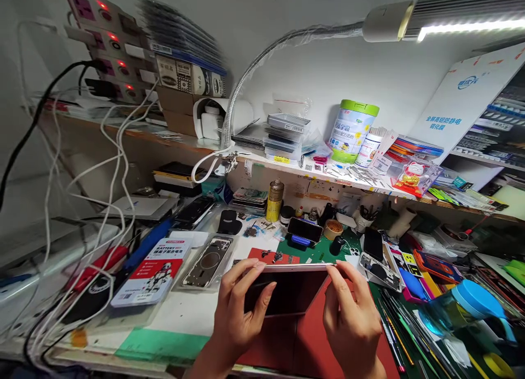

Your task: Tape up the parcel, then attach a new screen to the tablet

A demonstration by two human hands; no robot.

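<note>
Hands, left hand (pixel 240 305) and right hand (pixel 351 313), pinching tablet (pixel 289 291) edges

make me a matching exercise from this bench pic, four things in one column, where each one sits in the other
Things:
1. dark-screened phone
2. white can with green lid
3. brass-coloured bottle
4. red and white battery box

Places:
A. standing on the upper shelf
B. lying flat on the bench, left of the hands
C. gripped between left hand and right hand
D. upright on the bench, under the shelf edge

Pairs: 1-C, 2-A, 3-D, 4-B

Green-lidded canister (pixel 353 130) on cluttered shelf (pixel 369 185)
</note>
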